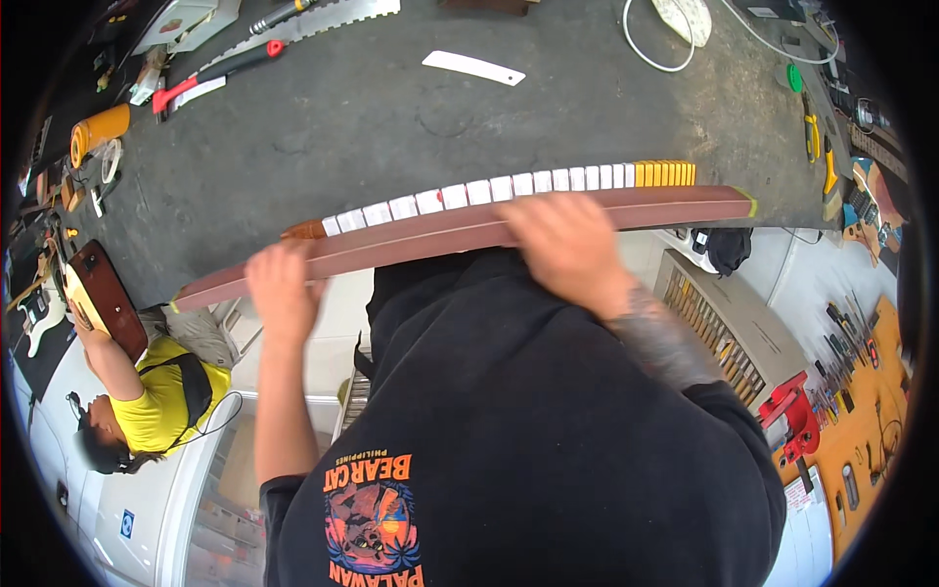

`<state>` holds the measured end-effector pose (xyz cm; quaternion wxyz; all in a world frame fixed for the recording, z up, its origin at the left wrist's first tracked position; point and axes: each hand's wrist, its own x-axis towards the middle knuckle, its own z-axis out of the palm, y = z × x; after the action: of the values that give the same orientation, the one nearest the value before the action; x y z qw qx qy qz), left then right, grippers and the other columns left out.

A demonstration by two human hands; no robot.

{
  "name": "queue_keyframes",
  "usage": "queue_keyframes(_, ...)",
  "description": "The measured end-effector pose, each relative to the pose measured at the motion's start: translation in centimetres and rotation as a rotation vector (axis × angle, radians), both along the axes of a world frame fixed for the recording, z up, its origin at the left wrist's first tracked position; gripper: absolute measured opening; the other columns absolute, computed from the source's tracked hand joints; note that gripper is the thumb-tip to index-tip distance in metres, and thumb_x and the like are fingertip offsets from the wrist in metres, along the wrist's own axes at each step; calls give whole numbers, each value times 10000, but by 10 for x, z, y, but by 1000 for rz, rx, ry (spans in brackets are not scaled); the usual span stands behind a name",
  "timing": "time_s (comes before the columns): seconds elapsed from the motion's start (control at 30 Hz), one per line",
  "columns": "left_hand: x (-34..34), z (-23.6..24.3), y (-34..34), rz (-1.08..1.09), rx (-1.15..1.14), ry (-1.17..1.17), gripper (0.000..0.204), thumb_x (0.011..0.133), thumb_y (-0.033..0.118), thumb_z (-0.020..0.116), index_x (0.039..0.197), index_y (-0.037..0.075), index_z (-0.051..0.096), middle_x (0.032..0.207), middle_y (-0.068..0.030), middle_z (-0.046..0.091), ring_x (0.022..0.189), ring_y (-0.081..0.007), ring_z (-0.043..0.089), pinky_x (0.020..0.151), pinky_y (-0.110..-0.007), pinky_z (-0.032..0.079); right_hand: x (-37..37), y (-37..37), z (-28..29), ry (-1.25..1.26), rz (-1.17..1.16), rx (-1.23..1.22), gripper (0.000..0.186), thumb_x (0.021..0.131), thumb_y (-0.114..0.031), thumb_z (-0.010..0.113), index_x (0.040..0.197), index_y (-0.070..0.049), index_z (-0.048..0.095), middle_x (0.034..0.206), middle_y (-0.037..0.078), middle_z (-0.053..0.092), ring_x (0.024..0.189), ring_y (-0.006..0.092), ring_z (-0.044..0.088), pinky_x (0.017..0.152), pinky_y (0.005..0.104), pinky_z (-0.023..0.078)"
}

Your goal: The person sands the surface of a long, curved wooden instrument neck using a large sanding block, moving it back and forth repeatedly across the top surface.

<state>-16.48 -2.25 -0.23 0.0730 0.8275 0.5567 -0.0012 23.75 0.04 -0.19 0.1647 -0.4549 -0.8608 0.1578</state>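
A long, straight reddish-brown bar (pixel 411 241) lies crosswise at the table's near edge, its length bowed by the lens. My left hand (pixel 283 286) is closed over the bar left of its middle, thumb on the near side. Farther right, my right hand (pixel 565 233) grips it from above, fingers bent over and somewhat blurred. Just beyond the bar runs a narrow strip of white and yellow segments (pixel 479 191) with thin dark lines between them. An orange-brown wooden end (pixel 305 230) shows at its left. The bar hides the strip's near side.
A white blade-shaped strip (pixel 474 67) lies on the dark table (pixel 372 117). Far left are a red-handled hammer (pixel 215 76), a saw blade (pixel 323 22) and an orange bottle (pixel 100 134). Yellow-handled pliers (pixel 811 132) lie right. A person in yellow (pixel 176 391) works at left.
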Motion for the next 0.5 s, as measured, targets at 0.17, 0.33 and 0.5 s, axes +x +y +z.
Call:
queue_keyframes(0.17,23,4,4,-19,-75,66,518,728,252,866,1170,105,640,1111,-70,652,1094,-318,608,984,-497,438,26,13,9,-24,29,-71,409,826,-66,699,1231,-125,700,1101,25,714,967,234,657,827,401,485)
queue_keyframes(0.33,140,12,24,-89,-79,-175,510,729,252,879,1147,93,634,1136,-94,663,1112,-309,625,976,-490,457,126,31,23,-113,-9,-15,440,739,-2,722,1176,-49,697,1011,92,703,924,322,664,832,453,506)
queue_keyframes(0.5,20,5,18,-18,-35,-66,553,713,149,856,1217,86,636,1215,-110,672,1120,-352,618,997,-498,451,16,16,2,-6,14,26,334,854,-128,662,1183,-76,683,1009,59,676,903,253,637,790,411,498)
